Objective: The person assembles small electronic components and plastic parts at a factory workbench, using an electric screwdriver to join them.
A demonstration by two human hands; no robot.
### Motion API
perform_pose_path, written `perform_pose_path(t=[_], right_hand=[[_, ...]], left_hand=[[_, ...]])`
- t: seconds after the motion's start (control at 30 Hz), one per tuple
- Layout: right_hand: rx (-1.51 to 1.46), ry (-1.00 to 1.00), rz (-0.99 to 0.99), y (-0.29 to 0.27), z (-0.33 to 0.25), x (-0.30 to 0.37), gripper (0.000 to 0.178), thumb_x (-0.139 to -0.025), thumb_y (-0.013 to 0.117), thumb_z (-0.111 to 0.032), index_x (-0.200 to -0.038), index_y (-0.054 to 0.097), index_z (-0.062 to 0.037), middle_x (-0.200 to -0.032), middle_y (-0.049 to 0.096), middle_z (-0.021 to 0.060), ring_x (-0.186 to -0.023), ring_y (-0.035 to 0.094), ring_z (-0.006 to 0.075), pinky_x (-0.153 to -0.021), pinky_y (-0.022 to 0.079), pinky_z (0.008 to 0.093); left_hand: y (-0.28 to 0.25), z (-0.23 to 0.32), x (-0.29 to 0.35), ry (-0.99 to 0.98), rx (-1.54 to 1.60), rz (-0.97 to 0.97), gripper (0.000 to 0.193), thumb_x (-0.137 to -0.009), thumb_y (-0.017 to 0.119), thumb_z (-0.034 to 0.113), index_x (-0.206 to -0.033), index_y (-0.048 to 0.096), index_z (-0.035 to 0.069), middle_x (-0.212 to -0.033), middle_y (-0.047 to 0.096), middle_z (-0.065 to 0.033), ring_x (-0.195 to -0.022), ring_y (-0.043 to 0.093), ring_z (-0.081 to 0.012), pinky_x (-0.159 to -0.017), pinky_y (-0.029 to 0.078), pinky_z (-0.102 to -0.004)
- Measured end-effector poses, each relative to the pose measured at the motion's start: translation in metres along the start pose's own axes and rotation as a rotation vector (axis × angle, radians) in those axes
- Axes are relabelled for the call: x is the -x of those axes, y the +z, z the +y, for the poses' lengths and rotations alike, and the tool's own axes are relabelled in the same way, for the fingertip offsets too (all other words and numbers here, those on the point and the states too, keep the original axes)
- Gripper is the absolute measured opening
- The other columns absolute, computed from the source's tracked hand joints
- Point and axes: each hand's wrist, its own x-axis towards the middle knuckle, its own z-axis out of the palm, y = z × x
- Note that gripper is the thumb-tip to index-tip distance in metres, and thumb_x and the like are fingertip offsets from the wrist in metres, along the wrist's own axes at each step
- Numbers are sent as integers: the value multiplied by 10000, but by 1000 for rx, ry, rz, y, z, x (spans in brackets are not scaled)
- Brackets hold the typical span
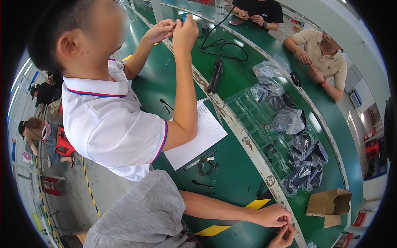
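Observation:
At the lower right, my left hand (273,215) reaches out from a grey sleeve, its fingers curled into a pinch. Just below it is my right hand (282,237), with thumb and fingers pressed together and partly cut off by the lower edge. The fingertips of both hands meet over the white rail (271,182); whatever they hold is too small to make out. Nearest on the green bench (231,173) lies a dark slim piece (261,189). Farther left are a black curved part (202,184), a pen (191,165) and several small black pieces.
A co-worker in a white polo (111,120) leans over lined paper (200,138), handling a small part. Beyond the rail are a black electric screwdriver (216,76), a clear compartment tray (244,107), bagged black parts (304,175) and an open cardboard box (320,203). Two people sit opposite.

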Motion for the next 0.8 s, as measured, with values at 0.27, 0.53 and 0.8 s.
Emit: perform_pose_path(t=[0.27, 0.53, 0.8], right_hand=[[-10, -7, -15, -1, -1, -1, 123, -947, 714, -96, -979, 705, 23, -914, 706, 99, -775, 620, 169, -711, 549, 302], [-2, -6, -19, -1, 1, 0, 112, -948, 711, -86, -978, 705, 21, -895, 693, 86, -742, 600, 163, -678, 535, 296], [-189, 22, -38, -1, 24, 6, 153, -949, 691, -56, -1084, 687, 15, -1016, 714, 136, -930, 683, 238, -810, 592, 334]], left_hand=[[1, -2, -1, -6, 20, 3, 78, -843, 681, 61, -913, 666, 30, -794, 716, -77, -690, 700, -213, -615, 535, -325], [-1, 1, -1, -36, 43, -13, 86, -834, 683, 56, -915, 667, 33, -781, 718, -67, -677, 700, -201, -610, 535, -320], [-3, -1, -1, -58, 98, -58, 118, -859, 712, 69, -966, 674, 37, -817, 715, -72, -739, 700, -194, -663, 543, -316]])
